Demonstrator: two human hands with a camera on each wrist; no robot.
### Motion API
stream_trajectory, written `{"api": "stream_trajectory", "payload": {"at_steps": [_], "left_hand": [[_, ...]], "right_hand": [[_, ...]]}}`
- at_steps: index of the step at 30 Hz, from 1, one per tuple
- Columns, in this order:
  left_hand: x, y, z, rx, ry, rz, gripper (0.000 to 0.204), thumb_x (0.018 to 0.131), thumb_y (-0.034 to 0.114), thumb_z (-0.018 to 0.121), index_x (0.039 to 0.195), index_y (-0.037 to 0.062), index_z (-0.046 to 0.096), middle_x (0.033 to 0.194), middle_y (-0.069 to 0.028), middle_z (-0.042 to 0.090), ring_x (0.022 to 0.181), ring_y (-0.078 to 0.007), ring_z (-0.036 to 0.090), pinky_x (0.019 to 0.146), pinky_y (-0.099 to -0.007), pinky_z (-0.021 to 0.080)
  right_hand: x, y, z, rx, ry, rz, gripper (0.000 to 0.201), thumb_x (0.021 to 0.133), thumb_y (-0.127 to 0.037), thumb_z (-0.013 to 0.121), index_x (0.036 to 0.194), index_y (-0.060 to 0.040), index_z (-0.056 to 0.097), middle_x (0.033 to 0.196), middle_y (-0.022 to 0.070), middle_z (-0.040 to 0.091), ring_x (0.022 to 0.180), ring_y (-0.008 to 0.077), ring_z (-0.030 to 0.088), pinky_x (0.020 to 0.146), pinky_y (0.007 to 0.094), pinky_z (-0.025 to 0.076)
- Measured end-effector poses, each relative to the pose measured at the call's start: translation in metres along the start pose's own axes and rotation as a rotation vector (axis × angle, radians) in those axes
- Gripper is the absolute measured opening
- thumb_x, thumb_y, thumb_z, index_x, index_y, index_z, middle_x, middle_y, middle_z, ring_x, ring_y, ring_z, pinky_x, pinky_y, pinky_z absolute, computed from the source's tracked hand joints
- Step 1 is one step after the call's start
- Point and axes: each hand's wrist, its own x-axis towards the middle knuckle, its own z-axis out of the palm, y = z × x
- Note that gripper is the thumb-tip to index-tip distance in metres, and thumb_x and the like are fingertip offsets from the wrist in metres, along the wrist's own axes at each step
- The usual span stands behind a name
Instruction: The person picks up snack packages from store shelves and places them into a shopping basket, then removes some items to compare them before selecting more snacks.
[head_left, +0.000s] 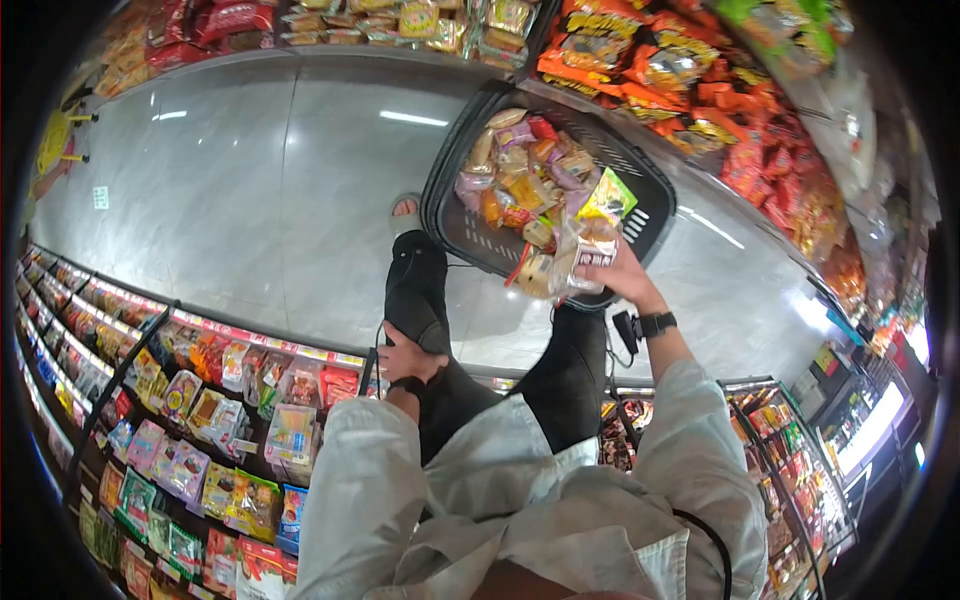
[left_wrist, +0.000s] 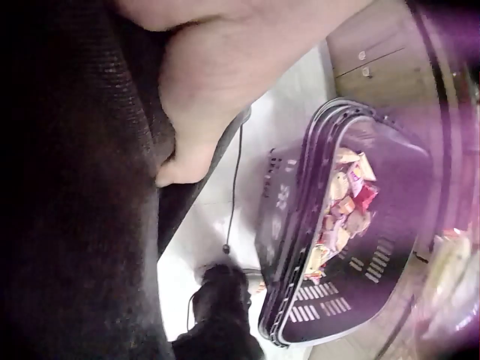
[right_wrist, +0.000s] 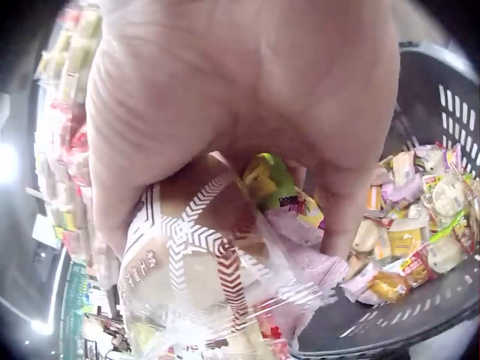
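The right hand (head_left: 622, 277) grips several packaged snacks at the near right edge of a dark basket (head_left: 655, 190). In the right wrist view, the fingers of this hand (right_wrist: 240, 97) curl round a clear wrapper with white and red chevron stripes (right_wrist: 180, 232), a pink packet (right_wrist: 311, 262) and a green-yellow packet (right_wrist: 271, 180). Many small wrapped snacks (head_left: 530, 190) lie in the basket. The left hand (head_left: 408, 357) rests on the dark-trousered knee; the left wrist view shows the hand (left_wrist: 210, 97) against the dark fabric, well away from the basket (left_wrist: 289, 225).
Shelves of bagged snacks (head_left: 190, 395) run along the lower left. Orange snack bags (head_left: 600, 50) fill the display at the upper right, and more packets (head_left: 425, 20) line the top. Grey floor (head_left: 280, 180) lies left of the basket. A wire rack (head_left: 790, 470) stands lower right.
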Motion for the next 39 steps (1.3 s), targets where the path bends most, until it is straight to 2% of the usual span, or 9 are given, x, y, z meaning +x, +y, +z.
{"api": "stream_trajectory", "payload": {"at_steps": [5, 7, 10, 13, 15, 18, 19, 31, 39], "left_hand": [[0.071, -0.038, -0.040, -0.195, -0.245, 0.371, 0.161, 0.050, 0.056, 0.095, 0.162, 0.0023, -0.008, 0.156, -0.0353, 0.036, 0.144, -0.0471, 0.041, 0.118, -0.0455, 0.040], [0.071, -0.045, -0.072, -0.121, -0.198, 0.554, 0.144, 0.062, 0.060, 0.089, 0.162, -0.0019, 0.007, 0.156, -0.0328, 0.037, 0.144, -0.0444, 0.041, 0.119, -0.0423, 0.038], [0.005, -0.056, -0.137, -0.321, -0.418, 0.929, 0.111, 0.085, 0.059, 0.073, 0.162, 0.0006, 0.018, 0.157, -0.0234, 0.041, 0.142, -0.0379, 0.046, 0.118, -0.0418, 0.039], [-0.135, -0.091, -0.243, -0.750, -0.868, 0.966, 0.075, 0.105, 0.055, 0.051, 0.162, 0.0124, 0.028, 0.159, -0.0146, 0.041, 0.141, -0.0269, 0.046, 0.110, -0.0421, 0.044], [-0.193, -0.122, -0.278, -0.815, -1.115, 1.058, 0.069, 0.108, 0.049, 0.051, 0.162, 0.0135, 0.028, 0.151, -0.0114, 0.047, 0.138, -0.0200, 0.046, 0.108, -0.0395, 0.045], [-0.206, -0.141, -0.259, -0.739, -0.990, 1.356, 0.073, 0.105, 0.040, 0.060, 0.163, 0.0100, 0.025, 0.150, -0.0121, 0.048, 0.136, -0.0199, 0.047, 0.111, -0.0378, 0.043], [-0.212, -0.151, -0.262, -0.611, -0.771, 1.516, 0.080, 0.102, 0.029, 0.067, 0.163, 0.0067, 0.021, 0.153, -0.0147, 0.046, 0.135, -0.0198, 0.047, 0.112, -0.0360, 0.040], [-0.241, -0.251, -0.227, -0.911, -0.608, 1.352, 0.075, 0.102, 0.018, 0.065, 0.161, -0.0017, 0.024, 0.147, -0.0147, 0.051, 0.134, -0.0203, 0.051, 0.112, -0.0353, 0.042], [-0.232, -0.267, -0.254, -0.980, -0.744, 1.416, 0.066, 0.104, 0.017, 0.062, 0.160, 0.0023, 0.030, 0.150, -0.0162, 0.053, 0.134, -0.0207, 0.054, 0.113, -0.0365, 0.044]], "right_hand": [[-0.142, -0.064, 0.086, 0.123, -0.042, -0.079, 0.087, 0.077, 0.002, 0.083, 0.152, -0.0054, 0.038, 0.136, 0.0049, 0.059, 0.125, 0.0195, 0.059, 0.108, 0.0393, 0.049], [-0.184, -0.091, 0.136, 0.175, -0.025, -0.147, 0.086, 0.074, 0.001, 0.084, 0.148, -0.0056, 0.041, 0.136, 0.0053, 0.059, 0.126, 0.0193, 0.059, 0.108, 0.0387, 0.049], [-0.236, -0.111, 0.201, 0.174, -0.001, -0.149, 0.083, 0.073, 0.000, 0.084, 0.146, -0.0053, 0.044, 0.135, 0.0057, 0.059, 0.125, 0.0194, 0.059, 0.107, 0.0380, 0.049], [-0.246, -0.126, 0.241, 0.173, -0.027, -0.192, 0.084, 0.076, -0.004, 0.083, 0.149, -0.0042, 0.041, 0.136, 0.0063, 0.060, 0.125, 0.0204, 0.059, 0.107, 0.0377, 0.049], [-0.254, -0.139, 0.272, 0.209, -0.048, -0.231, 0.083, 0.078, -0.008, 0.083, 0.150, -0.0031, 0.042, 0.136, 0.0071, 0.060, 0.124, 0.0213, 0.060, 0.107, 0.0379, 0.049], [-0.255, -0.149, 0.295, 0.194, -0.062, -0.297, 0.081, 0.078, -0.008, 0.083, 0.149, -0.0025, 0.043, 0.138, 0.0084, 0.060, 0.124, 0.0216, 0.060, 0.107, 0.0382, 0.049], [-0.257, -0.155, 0.303, 0.221, -0.109, -0.322, 0.079, 0.080, -0.007, 0.082, 0.149, -0.0018, 0.043, 0.140, 0.0098, 0.059, 0.125, 0.0218, 0.060, 0.107, 0.0385, 0.049], [-0.261, -0.148, 0.336, 0.153, -0.446, -0.287, 0.077, 0.082, -0.015, 0.082, 0.148, 0.0001, 0.045, 0.136, 0.0105, 0.063, 0.124, 0.0206, 0.062, 0.106, 0.0373, 0.050], [-0.259, -0.146, 0.355, 0.313, -0.299, -0.410, 0.080, 0.082, -0.007, 0.081, 0.151, -0.0021, 0.040, 0.137, 0.0102, 0.062, 0.123, 0.0223, 0.063, 0.106, 0.0394, 0.052]]}}
